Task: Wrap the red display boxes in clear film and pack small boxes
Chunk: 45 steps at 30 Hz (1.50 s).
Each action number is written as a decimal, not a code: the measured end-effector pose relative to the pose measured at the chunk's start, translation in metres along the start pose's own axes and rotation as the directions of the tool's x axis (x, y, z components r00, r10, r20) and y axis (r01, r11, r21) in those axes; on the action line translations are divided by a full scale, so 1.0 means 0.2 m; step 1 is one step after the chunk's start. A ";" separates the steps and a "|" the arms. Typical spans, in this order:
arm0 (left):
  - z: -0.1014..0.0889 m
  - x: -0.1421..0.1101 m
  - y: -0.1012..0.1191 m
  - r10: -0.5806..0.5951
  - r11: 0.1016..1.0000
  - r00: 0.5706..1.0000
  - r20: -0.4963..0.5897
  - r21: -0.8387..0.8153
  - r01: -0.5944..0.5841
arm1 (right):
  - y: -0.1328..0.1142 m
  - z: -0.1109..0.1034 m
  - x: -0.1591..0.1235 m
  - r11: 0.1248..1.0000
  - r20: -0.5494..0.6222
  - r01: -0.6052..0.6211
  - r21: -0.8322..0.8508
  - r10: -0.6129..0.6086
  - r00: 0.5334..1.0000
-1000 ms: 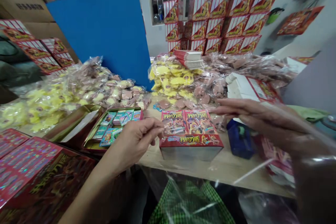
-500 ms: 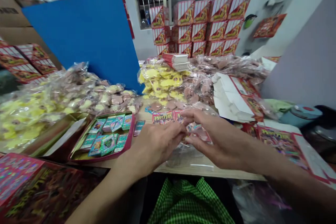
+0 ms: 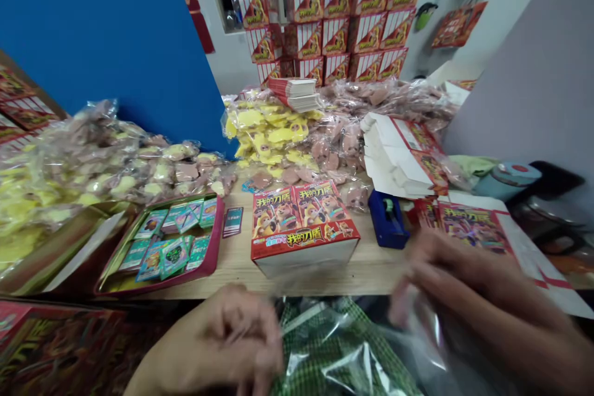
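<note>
A clear plastic bag (image 3: 346, 346) spans the space between my hands, low in front of the green checked cloth at my body. My right hand (image 3: 468, 297), blurred by motion, pinches its crumpled right side. My left hand (image 3: 232, 340) has its fingers curled closed at the bag's left edge; the exact grip is partly hidden. Beyond the hands, a red printed box (image 3: 304, 238) with two bright character panels on top sits on the wooden table (image 3: 232, 272), touched by neither hand.
Left of the box stand a tin (image 3: 216, 247) of teal card packs and a single card (image 3: 232, 221). A blue tape dispenser (image 3: 388, 219) and flattened cartons (image 3: 394, 161) lie right. Bagged yellow plush pieces (image 3: 264, 130) and stacked boxes (image 3: 309, 25) fill the back.
My hands have come back toward my body and moved apart, with the clear plastic bag now stretched between them. The red box and tape dispenser now show uncovered.
</note>
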<state>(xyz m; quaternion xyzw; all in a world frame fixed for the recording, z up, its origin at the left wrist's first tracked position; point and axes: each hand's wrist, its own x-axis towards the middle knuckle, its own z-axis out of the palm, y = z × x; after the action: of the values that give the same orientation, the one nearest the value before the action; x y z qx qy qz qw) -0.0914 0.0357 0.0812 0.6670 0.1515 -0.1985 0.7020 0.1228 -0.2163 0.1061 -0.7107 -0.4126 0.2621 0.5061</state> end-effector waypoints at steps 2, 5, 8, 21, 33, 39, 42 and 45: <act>-0.02 0.10 0.01 -0.030 0.996 0.996 -0.089 0.085 0.037 | 0.10 0.04 0.11 0.998 0.001 -0.050 0.044 0.050 0.999; -0.02 0.22 0.00 0.022 0.984 0.965 -0.260 0.175 0.025 | 0.26 0.09 0.25 0.997 0.013 -0.071 0.028 0.070 0.997; 0.00 0.26 -0.01 0.110 0.994 0.891 -0.440 0.041 -0.102 | 0.31 0.11 0.31 0.999 0.048 -0.040 -0.021 0.041 0.998; 0.00 0.26 0.07 -0.022 0.772 0.766 -0.642 -0.498 -0.396 | 0.21 0.00 0.34 0.994 0.023 -0.104 0.025 0.104 0.994; 0.11 0.29 0.06 0.069 0.798 0.794 -0.604 -0.444 -0.407 | -0.05 0.37 0.35 0.359 0.221 0.486 -0.797 -0.576 0.787; 0.16 0.29 0.08 0.218 0.823 0.790 -0.574 -0.327 -0.465 | -0.04 0.47 0.42 0.283 0.313 0.525 -0.803 -0.550 0.774; 0.17 0.29 0.08 0.235 0.821 0.768 -0.595 -0.301 -0.485 | -0.03 0.46 0.43 0.253 0.357 0.556 -0.792 -0.546 0.758; 0.16 0.31 0.08 0.243 0.828 0.749 -0.616 -0.271 -0.492 | -0.04 0.46 0.42 0.243 0.372 0.560 -0.792 -0.536 0.758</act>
<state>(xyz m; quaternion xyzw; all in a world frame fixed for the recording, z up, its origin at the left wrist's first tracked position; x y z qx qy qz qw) -0.0308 -0.0009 0.0675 0.5459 0.2502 0.1876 0.7773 0.0907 -0.0968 0.0853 -0.6705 -0.7113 -0.1703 0.1242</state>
